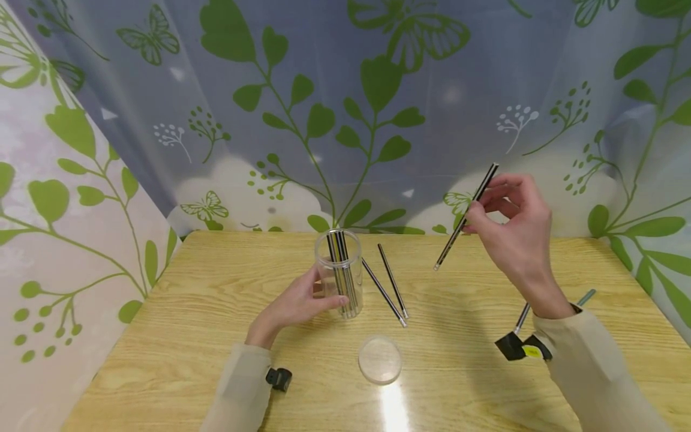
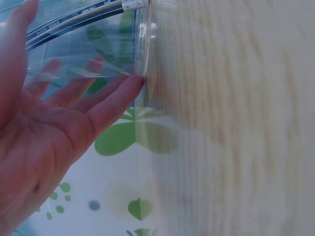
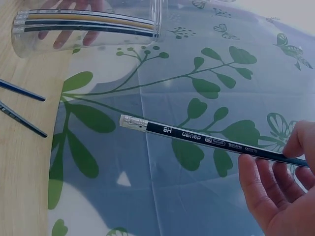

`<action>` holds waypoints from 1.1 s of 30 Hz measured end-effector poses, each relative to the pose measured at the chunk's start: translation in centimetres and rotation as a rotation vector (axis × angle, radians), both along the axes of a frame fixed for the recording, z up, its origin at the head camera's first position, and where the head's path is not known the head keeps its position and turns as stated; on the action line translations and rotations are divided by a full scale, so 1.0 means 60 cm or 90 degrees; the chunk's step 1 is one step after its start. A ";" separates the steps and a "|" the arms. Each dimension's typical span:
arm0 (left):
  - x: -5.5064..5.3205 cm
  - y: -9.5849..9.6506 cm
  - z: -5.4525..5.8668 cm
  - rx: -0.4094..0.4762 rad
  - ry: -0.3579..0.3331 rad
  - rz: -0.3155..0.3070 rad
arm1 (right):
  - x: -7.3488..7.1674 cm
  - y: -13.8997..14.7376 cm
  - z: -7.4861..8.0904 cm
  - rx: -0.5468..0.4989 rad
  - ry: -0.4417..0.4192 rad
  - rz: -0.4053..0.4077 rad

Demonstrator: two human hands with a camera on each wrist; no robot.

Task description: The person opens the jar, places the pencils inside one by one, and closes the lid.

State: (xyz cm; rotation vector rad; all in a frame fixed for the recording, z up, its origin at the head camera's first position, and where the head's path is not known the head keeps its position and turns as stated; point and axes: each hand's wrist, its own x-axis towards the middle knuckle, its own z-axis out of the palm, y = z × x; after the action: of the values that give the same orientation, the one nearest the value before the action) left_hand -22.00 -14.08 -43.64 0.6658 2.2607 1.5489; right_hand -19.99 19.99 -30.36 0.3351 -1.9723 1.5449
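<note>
A clear plastic cylinder (image 1: 354, 288) stands upright on the table, holding several dark striped pencils (image 1: 340, 258) with their eraser ends down. My left hand (image 1: 302, 300) grips its side, thumb across the front and fingers behind. Raised over the table to the right, my right hand (image 1: 513, 228) pinches one dark pencil (image 1: 459, 228) between thumb and fingers. That pencil tilts, its white eraser end low and toward the left. In the right wrist view the held pencil (image 3: 197, 137) shows white print with "HB". Two loose pencils (image 1: 393, 279) lie just right of the cylinder.
A round clear lid (image 1: 380, 360) lies flat in front of the cylinder. Another pencil (image 1: 522, 318) and a grey-green stick end (image 1: 587, 296) lie partly hidden under the right forearm. A leaf-patterned curtain (image 1: 302, 120) hangs along the table's back edge.
</note>
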 end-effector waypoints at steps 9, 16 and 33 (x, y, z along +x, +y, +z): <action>-0.002 0.001 0.000 -0.002 0.001 -0.001 | 0.000 -0.012 0.010 -0.071 0.053 0.041; -0.003 0.000 0.000 -0.003 0.003 -0.002 | -0.005 -0.023 0.014 -0.111 0.135 0.097; 0.000 -0.002 -0.004 0.002 0.008 -0.001 | -0.002 -0.065 0.031 -0.175 0.187 0.123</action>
State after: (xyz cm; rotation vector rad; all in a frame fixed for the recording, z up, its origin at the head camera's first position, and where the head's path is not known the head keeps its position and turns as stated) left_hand -22.00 -14.18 -43.86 0.6803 2.2665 1.5531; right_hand -20.10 16.11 -28.50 0.6135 -1.5177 1.7494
